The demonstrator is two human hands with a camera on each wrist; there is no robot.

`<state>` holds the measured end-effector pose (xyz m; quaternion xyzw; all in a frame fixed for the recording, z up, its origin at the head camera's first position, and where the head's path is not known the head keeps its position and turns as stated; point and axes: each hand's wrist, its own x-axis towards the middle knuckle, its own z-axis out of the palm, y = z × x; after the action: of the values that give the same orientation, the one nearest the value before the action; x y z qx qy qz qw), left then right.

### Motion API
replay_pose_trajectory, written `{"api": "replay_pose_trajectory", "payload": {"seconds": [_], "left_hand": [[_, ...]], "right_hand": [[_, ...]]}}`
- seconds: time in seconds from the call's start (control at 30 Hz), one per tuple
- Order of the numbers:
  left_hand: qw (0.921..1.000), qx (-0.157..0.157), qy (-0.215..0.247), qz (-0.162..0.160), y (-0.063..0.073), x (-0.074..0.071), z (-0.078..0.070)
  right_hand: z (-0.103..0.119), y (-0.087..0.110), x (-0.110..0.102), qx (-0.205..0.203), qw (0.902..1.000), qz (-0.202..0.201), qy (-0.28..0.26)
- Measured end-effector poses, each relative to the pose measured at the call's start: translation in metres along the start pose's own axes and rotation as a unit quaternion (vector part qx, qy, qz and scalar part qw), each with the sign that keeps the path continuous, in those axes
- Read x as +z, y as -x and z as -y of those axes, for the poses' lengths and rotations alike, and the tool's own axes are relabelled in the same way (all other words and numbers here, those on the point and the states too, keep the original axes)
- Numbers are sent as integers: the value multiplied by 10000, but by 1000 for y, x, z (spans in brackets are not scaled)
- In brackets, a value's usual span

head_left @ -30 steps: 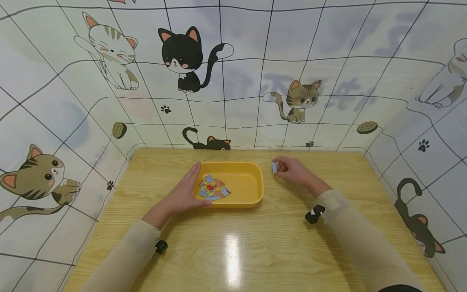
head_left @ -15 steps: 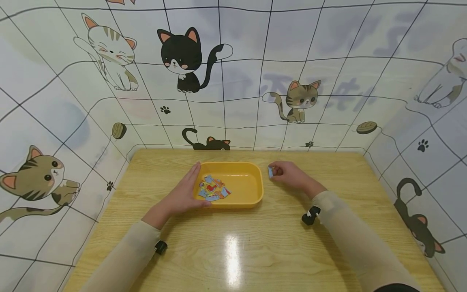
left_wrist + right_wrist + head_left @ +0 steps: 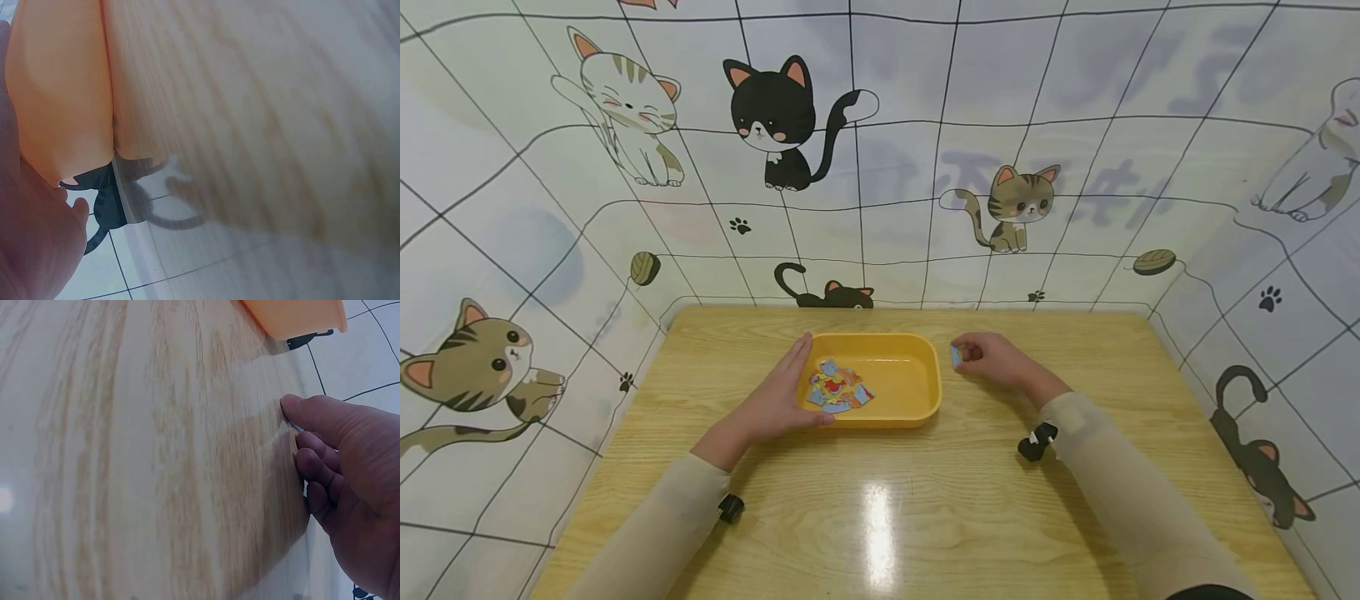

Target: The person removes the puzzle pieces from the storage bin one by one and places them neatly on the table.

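A yellow tray (image 3: 895, 421) stands on the table with several colourful jigsaw puzzle pieces (image 3: 837, 387) heaped in its left part. My left hand (image 3: 775, 398) grips the tray's left end, the thumb along the front rim and the fingers at the back left corner. To the right of the tray, my right hand (image 3: 1000, 358) pinches a light blue puzzle piece (image 3: 956, 356) between thumb and fingers, low over the table. In the right wrist view only a thin edge of that piece shows, so whether it touches the table I cannot tell.
The wooden table (image 3: 820, 508) runs back to a cloth (image 3: 895, 167) printed with cats and grid lines, which also closes off both sides. Light glares off the table's front middle.
My right hand has moved slightly left and forward towards the tray with the puzzle piece, then stayed nearly still. The left hand and tray have not moved.
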<state>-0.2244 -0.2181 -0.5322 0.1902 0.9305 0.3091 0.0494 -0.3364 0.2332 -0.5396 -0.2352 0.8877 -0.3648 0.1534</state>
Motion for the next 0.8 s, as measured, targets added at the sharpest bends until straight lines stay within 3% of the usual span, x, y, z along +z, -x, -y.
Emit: {"api": "replay_pose_trajectory", "payload": {"seconds": [0.13, 0.43, 0.8], "left_hand": [[10000, 16, 22, -8, 0, 0, -1], [9999, 84, -37, -51, -2, -1, -1], [10000, 58, 11, -47, -1, -1, -3]], "right_hand": [[0, 1, 1, -54, 9999, -153, -26], [16, -1, -2, -419, 9945, -955, -64], [59, 1, 2, -1054, 9904, -891, -45]]}}
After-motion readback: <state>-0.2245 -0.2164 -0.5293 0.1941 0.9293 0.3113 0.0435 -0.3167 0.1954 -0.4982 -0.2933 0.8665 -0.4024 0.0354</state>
